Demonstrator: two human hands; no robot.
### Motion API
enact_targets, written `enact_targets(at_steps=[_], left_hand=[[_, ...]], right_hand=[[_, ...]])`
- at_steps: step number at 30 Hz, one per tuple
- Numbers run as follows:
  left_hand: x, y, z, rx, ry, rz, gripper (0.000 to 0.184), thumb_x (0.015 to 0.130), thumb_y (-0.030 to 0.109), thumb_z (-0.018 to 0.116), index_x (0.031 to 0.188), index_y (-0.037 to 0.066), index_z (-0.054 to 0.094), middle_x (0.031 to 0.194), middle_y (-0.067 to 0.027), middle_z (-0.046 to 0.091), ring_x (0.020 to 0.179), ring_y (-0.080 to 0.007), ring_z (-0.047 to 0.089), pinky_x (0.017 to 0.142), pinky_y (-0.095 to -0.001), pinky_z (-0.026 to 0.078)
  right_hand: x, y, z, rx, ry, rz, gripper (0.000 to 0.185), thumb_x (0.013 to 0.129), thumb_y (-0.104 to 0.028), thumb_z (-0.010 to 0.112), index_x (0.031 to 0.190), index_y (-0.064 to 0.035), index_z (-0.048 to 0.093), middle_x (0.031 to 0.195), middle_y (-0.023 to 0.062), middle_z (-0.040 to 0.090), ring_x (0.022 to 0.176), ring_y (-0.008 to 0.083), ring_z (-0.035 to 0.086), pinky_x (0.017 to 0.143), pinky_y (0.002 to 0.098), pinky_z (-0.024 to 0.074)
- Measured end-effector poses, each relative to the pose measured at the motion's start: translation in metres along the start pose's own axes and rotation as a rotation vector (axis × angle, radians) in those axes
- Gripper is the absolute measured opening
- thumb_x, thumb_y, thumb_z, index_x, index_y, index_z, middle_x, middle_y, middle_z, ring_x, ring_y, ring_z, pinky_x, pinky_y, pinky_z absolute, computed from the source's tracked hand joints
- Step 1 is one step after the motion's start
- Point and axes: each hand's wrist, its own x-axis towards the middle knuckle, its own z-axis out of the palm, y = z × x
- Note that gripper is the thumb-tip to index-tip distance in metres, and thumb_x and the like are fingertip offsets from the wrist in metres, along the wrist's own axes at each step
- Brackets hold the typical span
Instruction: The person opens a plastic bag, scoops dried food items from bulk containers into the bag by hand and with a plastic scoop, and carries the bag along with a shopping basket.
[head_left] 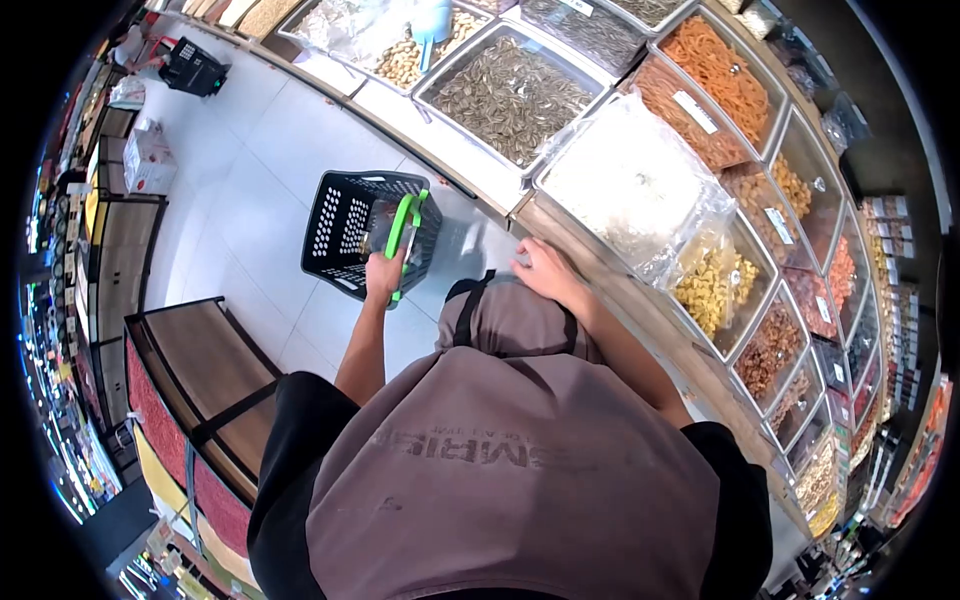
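Note:
My left hand (384,276) is closed around the green handle (404,222) of a black shopping basket (335,225). The basket hangs in front of me above the tiled floor, and something small that I cannot make out lies inside it. Close to the wooden edge of the food counter, my right hand (545,268) has its fingers loosely bent and apart, with nothing seen in them. Nearest to that hand on the counter are a bin of striped sunflower seeds (508,95) and a bin covered by clear plastic bags (635,180).
More lidded bins run along the right, with yellow dried pieces (712,290) and orange strips (715,75). A blue scoop (430,30) stands among peanuts (400,62). Wooden shelving (205,365) is at left; another black basket (192,68) is far off beside a person.

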Motion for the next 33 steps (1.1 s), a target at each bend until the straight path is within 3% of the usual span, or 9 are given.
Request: enact_targets(at_steps=[4,9,12,17,22,26,29,30,33], left_hand=[[0.005,0.025,0.022,-0.248,0.084,0.036,0.058,0.091,0.054,0.058,0.094,-0.003,0.069,0.072,-0.0190,0.066,0.071,-0.0274,0.066,0.066,-0.0426,0.049],[0.021,0.055,0.041,-0.934,-0.194,-0.009,0.033,0.103,0.036,0.045,0.107,0.006,0.057,0.076,-0.0033,0.060,0.061,-0.0117,0.056,0.058,-0.0265,0.048],[0.023,0.080,0.040,-0.940,-0.192,0.022,0.031,0.104,0.030,0.045,0.108,0.002,0.057,0.085,-0.0080,0.064,0.071,-0.0138,0.060,0.064,-0.0290,0.051],[0.046,0.089,0.032,-0.881,-0.272,0.016,0.026,0.101,0.023,0.050,0.112,0.001,0.061,0.093,-0.0063,0.065,0.082,-0.0171,0.064,0.078,-0.0299,0.054],[0.064,0.120,0.030,-0.972,-0.322,-0.072,0.028,0.101,0.023,0.052,0.120,0.002,0.053,0.101,-0.0085,0.062,0.092,-0.0210,0.064,0.083,-0.0371,0.056],[0.072,0.143,0.027,-1.058,-0.310,-0.103,0.017,0.102,0.019,0.050,0.108,0.003,0.053,0.098,-0.0086,0.062,0.089,-0.0215,0.065,0.080,-0.0371,0.056],[0.085,0.148,0.023,-1.063,-0.366,-0.158,0.018,0.100,0.025,0.055,0.108,0.010,0.049,0.093,-0.0054,0.058,0.086,-0.0183,0.060,0.076,-0.0350,0.053],[0.091,0.147,0.026,-1.082,-0.362,-0.172,0.015,0.101,0.023,0.053,0.106,0.010,0.050,0.098,-0.0044,0.055,0.095,-0.0220,0.060,0.091,-0.0437,0.050],[0.106,0.144,0.028,-0.999,-0.363,-0.118,0.027,0.100,0.027,0.056,0.110,0.003,0.050,0.102,-0.0102,0.059,0.098,-0.0245,0.064,0.082,-0.0388,0.053]], right_hand=[[0.007,-0.001,0.013,0.001,-0.202,-0.108,0.041,0.089,-0.033,0.064,0.110,0.0019,0.056,0.114,0.0228,0.062,0.107,0.0384,0.060,0.091,0.0431,0.0471],[0.049,-0.043,0.054,0.109,-0.231,-0.165,0.055,0.087,-0.034,0.067,0.116,0.0096,0.051,0.114,0.0302,0.060,0.111,0.0428,0.058,0.093,0.0453,0.0476],[0.075,-0.067,0.089,0.078,-0.074,-0.215,0.064,0.086,-0.033,0.067,0.126,0.0110,0.043,0.113,0.0318,0.059,0.108,0.0460,0.059,0.090,0.0478,0.0498],[0.119,-0.066,0.098,0.010,0.083,-0.047,0.025,0.092,-0.011,0.052,0.109,0.0071,0.049,0.108,0.0311,0.061,0.095,0.0486,0.061,0.082,0.0521,0.0510],[0.143,-0.059,0.066,-0.073,0.007,0.039,0.023,0.091,-0.013,0.053,0.106,0.0041,0.056,0.100,0.0272,0.065,0.094,0.0434,0.064,0.082,0.0503,0.0521],[0.132,-0.068,0.004,0.016,-0.021,0.048,0.029,0.092,-0.021,0.056,0.108,0.0027,0.057,0.099,0.0261,0.066,0.093,0.0435,0.064,0.079,0.0498,0.0519],[0.107,-0.047,-0.027,0.117,0.194,-0.155,0.028,0.094,-0.022,0.055,0.109,0.0020,0.056,0.104,0.0252,0.063,0.096,0.0411,0.063,0.082,0.0459,0.0500],[0.089,-0.053,-0.054,0.186,0.199,-0.165,0.029,0.094,-0.023,0.054,0.110,0.0014,0.056,0.106,0.0249,0.061,0.098,0.0412,0.061,0.085,0.0455,0.0487],[0.040,-0.049,-0.102,-0.008,0.516,-0.083,0.032,0.089,-0.019,0.062,0.114,-0.0004,0.057,0.110,0.0190,0.061,0.106,0.0363,0.058,0.093,0.0456,0.0424]])
